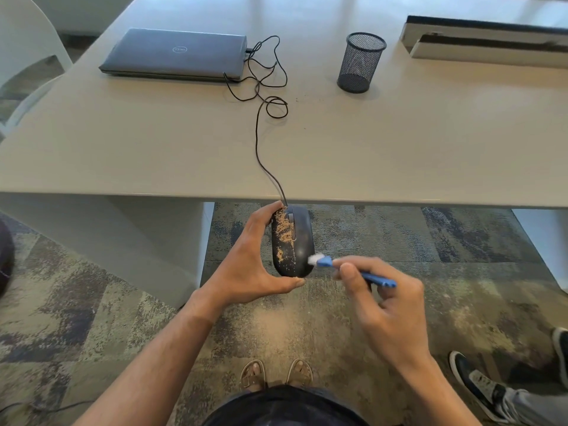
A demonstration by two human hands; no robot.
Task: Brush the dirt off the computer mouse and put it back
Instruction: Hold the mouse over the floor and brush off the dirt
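Note:
My left hand (pixel 246 265) grips a black computer mouse (pixel 299 238) off the table's front edge, above the carpet. Tan dirt covers the mouse's left half; its right half looks dark and mostly bare. My right hand (pixel 384 302) holds a blue brush (pixel 353 270) with white bristles. The bristles touch the mouse's lower right side. The mouse's black cable (pixel 257 142) runs up over the table (pixel 123 142) in loops to a shut grey laptop (pixel 175 55).
A black mesh pen cup (pixel 361 63) stands at the table's back right, beside a long white box (pixel 488 41). A white chair (pixel 27 56) is at the far left. Another person's shoes (pixel 479 385) are on the patterned carpet at lower right.

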